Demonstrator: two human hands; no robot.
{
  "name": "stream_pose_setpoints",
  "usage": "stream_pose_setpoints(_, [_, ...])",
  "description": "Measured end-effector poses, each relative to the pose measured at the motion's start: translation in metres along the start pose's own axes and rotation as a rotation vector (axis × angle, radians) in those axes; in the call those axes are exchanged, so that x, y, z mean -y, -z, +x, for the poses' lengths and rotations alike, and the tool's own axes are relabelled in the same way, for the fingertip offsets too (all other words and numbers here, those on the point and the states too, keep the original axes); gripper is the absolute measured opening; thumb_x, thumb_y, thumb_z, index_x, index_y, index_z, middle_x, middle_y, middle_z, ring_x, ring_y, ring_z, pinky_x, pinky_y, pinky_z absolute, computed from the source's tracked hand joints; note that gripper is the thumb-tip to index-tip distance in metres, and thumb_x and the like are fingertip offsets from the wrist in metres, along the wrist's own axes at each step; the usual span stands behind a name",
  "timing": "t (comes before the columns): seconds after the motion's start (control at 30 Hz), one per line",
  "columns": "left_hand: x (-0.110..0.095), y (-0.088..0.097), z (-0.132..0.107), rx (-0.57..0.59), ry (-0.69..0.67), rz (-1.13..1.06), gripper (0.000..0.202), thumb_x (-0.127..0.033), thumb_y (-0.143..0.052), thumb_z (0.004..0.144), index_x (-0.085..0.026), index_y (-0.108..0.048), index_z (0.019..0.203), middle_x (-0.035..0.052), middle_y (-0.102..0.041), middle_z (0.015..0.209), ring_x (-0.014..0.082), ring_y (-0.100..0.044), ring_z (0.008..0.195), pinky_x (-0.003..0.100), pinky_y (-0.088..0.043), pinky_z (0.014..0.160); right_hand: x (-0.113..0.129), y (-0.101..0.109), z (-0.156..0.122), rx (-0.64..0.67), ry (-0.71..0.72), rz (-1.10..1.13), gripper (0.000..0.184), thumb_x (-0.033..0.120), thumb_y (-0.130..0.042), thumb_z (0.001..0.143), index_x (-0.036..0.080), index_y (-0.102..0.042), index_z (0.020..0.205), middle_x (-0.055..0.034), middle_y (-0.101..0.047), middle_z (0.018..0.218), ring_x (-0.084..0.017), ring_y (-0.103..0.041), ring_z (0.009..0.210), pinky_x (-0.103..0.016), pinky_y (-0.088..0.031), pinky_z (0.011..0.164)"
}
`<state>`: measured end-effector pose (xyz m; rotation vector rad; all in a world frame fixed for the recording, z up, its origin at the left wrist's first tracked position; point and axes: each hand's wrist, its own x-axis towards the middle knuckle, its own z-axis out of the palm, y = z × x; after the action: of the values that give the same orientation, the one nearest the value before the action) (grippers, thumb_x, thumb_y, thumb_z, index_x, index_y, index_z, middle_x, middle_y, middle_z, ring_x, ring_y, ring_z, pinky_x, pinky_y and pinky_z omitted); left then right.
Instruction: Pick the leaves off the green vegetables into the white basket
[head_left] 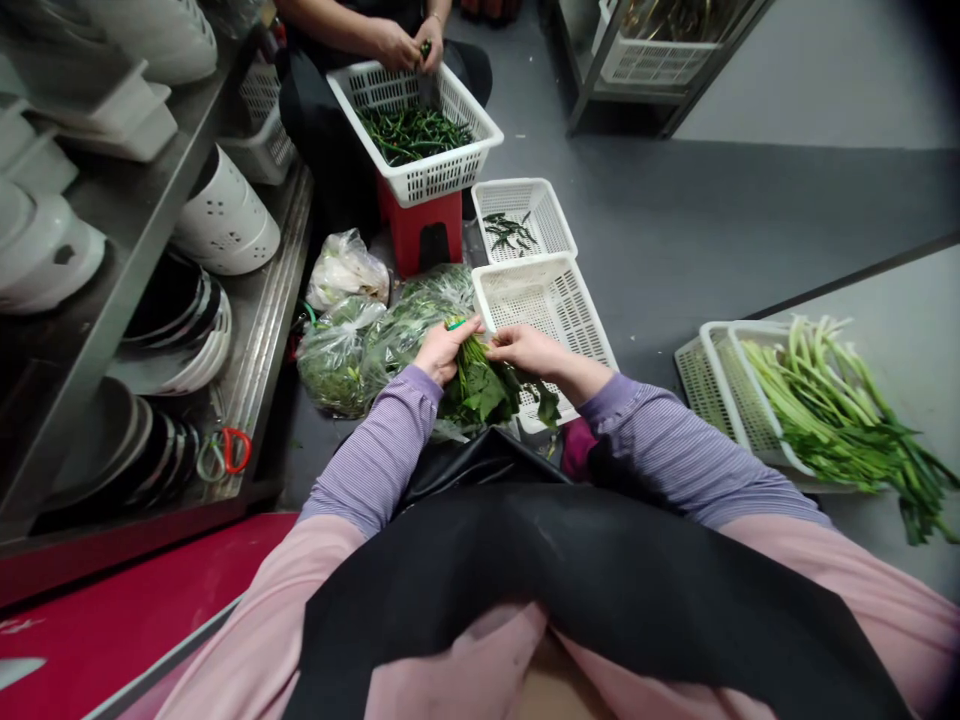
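Observation:
My left hand (444,352) is closed round the stem end of a bunch of leafy greens (480,390), whose dark leaves hang down toward my lap. A bit of green band shows near the thumb. My right hand (525,350) pinches at the stems on the right side of the bunch; exactly what lies between its fingertips is too small to tell apart. Just beyond and under my right hand stands a white perforated basket (592,335). Clear plastic bags of greens (337,365) lie on the floor to the left of my left hand.
Ahead, a co-worker's hands (420,45) are over a white basket (450,180) of green chillies on a red stool (427,225). A smaller basket (559,215) holds a few chillies. Spring onions (832,400) fill baskets at right. Shelves (262,330) with dishes and scissors (236,450) stand left.

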<state>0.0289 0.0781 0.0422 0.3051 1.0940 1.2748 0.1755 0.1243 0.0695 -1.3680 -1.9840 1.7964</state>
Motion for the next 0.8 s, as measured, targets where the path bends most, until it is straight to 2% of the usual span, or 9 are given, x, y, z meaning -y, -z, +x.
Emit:
stream_pose_setpoints(0.1, [0.001, 0.001, 0.0, 0.023, 0.033, 0.038, 0.03, -0.031, -0.078, 0.061, -0.008, -0.061, 0.069, 0.0051, -0.063, 0.056, 0.0132, -0.058, 0.048, 0.028, -0.05, 0.054, 0.007, 0.017, 0.003, 0.124, -0.031, 0.109, 0.018, 0.028, -0.066, 0.069, 0.017, -0.052, 0.064, 0.0055, -0.044, 0.047, -0.006, -0.033, 0.04, -0.022, -0.025, 0.042])
stream_pose_setpoints(0.23, [0.001, -0.001, 0.002, -0.003, 0.077, -0.009, 0.03, -0.035, -0.077, 0.063, -0.01, -0.058, 0.066, 0.0051, -0.064, 0.059, 0.0126, -0.058, 0.048, 0.029, -0.051, 0.056, 0.009, 0.025, 0.004, 0.102, -0.011, 0.087, 0.019, 0.029, -0.068, 0.068, 0.017, -0.055, 0.064, 0.0036, -0.048, 0.05, -0.006, -0.033, 0.041, -0.023, -0.022, 0.042])
stream_pose_setpoints(0.37, [0.003, -0.002, 0.004, -0.004, 0.102, -0.048, 0.033, -0.038, -0.075, 0.066, -0.012, -0.054, 0.063, 0.0045, -0.063, 0.056, 0.0135, -0.06, 0.048, 0.028, -0.052, 0.055, 0.005, 0.003, -0.001, -0.03, 0.056, -0.081, 0.019, 0.031, -0.067, 0.07, 0.016, -0.056, 0.061, 0.0018, -0.051, 0.053, -0.008, -0.041, 0.048, -0.024, -0.03, 0.048])
stream_pose_setpoints(0.47, [0.005, -0.001, 0.005, -0.051, 0.071, -0.041, 0.033, -0.038, -0.075, 0.065, -0.012, -0.054, 0.062, 0.0034, -0.061, 0.053, 0.0131, -0.059, 0.047, 0.027, -0.051, 0.055, 0.0, -0.015, -0.001, -0.169, 0.161, -0.271, 0.022, 0.026, -0.073, 0.061, 0.018, -0.053, 0.059, 0.0016, -0.053, 0.057, -0.011, -0.048, 0.058, -0.025, -0.035, 0.056])
stream_pose_setpoints(0.53, [0.007, 0.0, 0.006, -0.073, 0.052, -0.026, 0.032, -0.037, -0.075, 0.065, -0.012, -0.055, 0.063, 0.003, -0.06, 0.052, 0.0132, -0.059, 0.047, 0.027, -0.051, 0.056, -0.002, -0.018, 0.0, -0.191, 0.151, -0.297, 0.023, 0.021, -0.073, 0.059, 0.018, -0.051, 0.058, 0.0022, -0.053, 0.057, -0.011, -0.048, 0.059, -0.025, -0.036, 0.057])
stream_pose_setpoints(0.7, [0.006, -0.001, 0.003, -0.096, 0.048, 0.071, 0.03, -0.036, -0.076, 0.063, -0.011, -0.058, 0.066, 0.0029, -0.06, 0.051, 0.0132, -0.057, 0.047, 0.03, -0.052, 0.059, -0.005, -0.006, 0.003, 0.051, -0.079, 0.119, 0.02, 0.024, -0.07, 0.064, 0.017, -0.051, 0.065, 0.0045, -0.049, 0.052, -0.006, -0.039, 0.044, -0.022, -0.033, 0.046])
stream_pose_setpoints(0.8, [0.006, -0.001, 0.002, -0.103, 0.019, 0.09, 0.029, -0.035, -0.076, 0.062, -0.012, -0.058, 0.065, 0.0026, -0.06, 0.051, 0.0138, -0.056, 0.047, 0.031, -0.051, 0.058, -0.005, 0.001, 0.003, 0.092, -0.081, 0.192, 0.021, 0.026, -0.071, 0.064, 0.018, -0.051, 0.065, 0.0042, -0.049, 0.051, -0.006, -0.036, 0.042, -0.022, -0.031, 0.043])
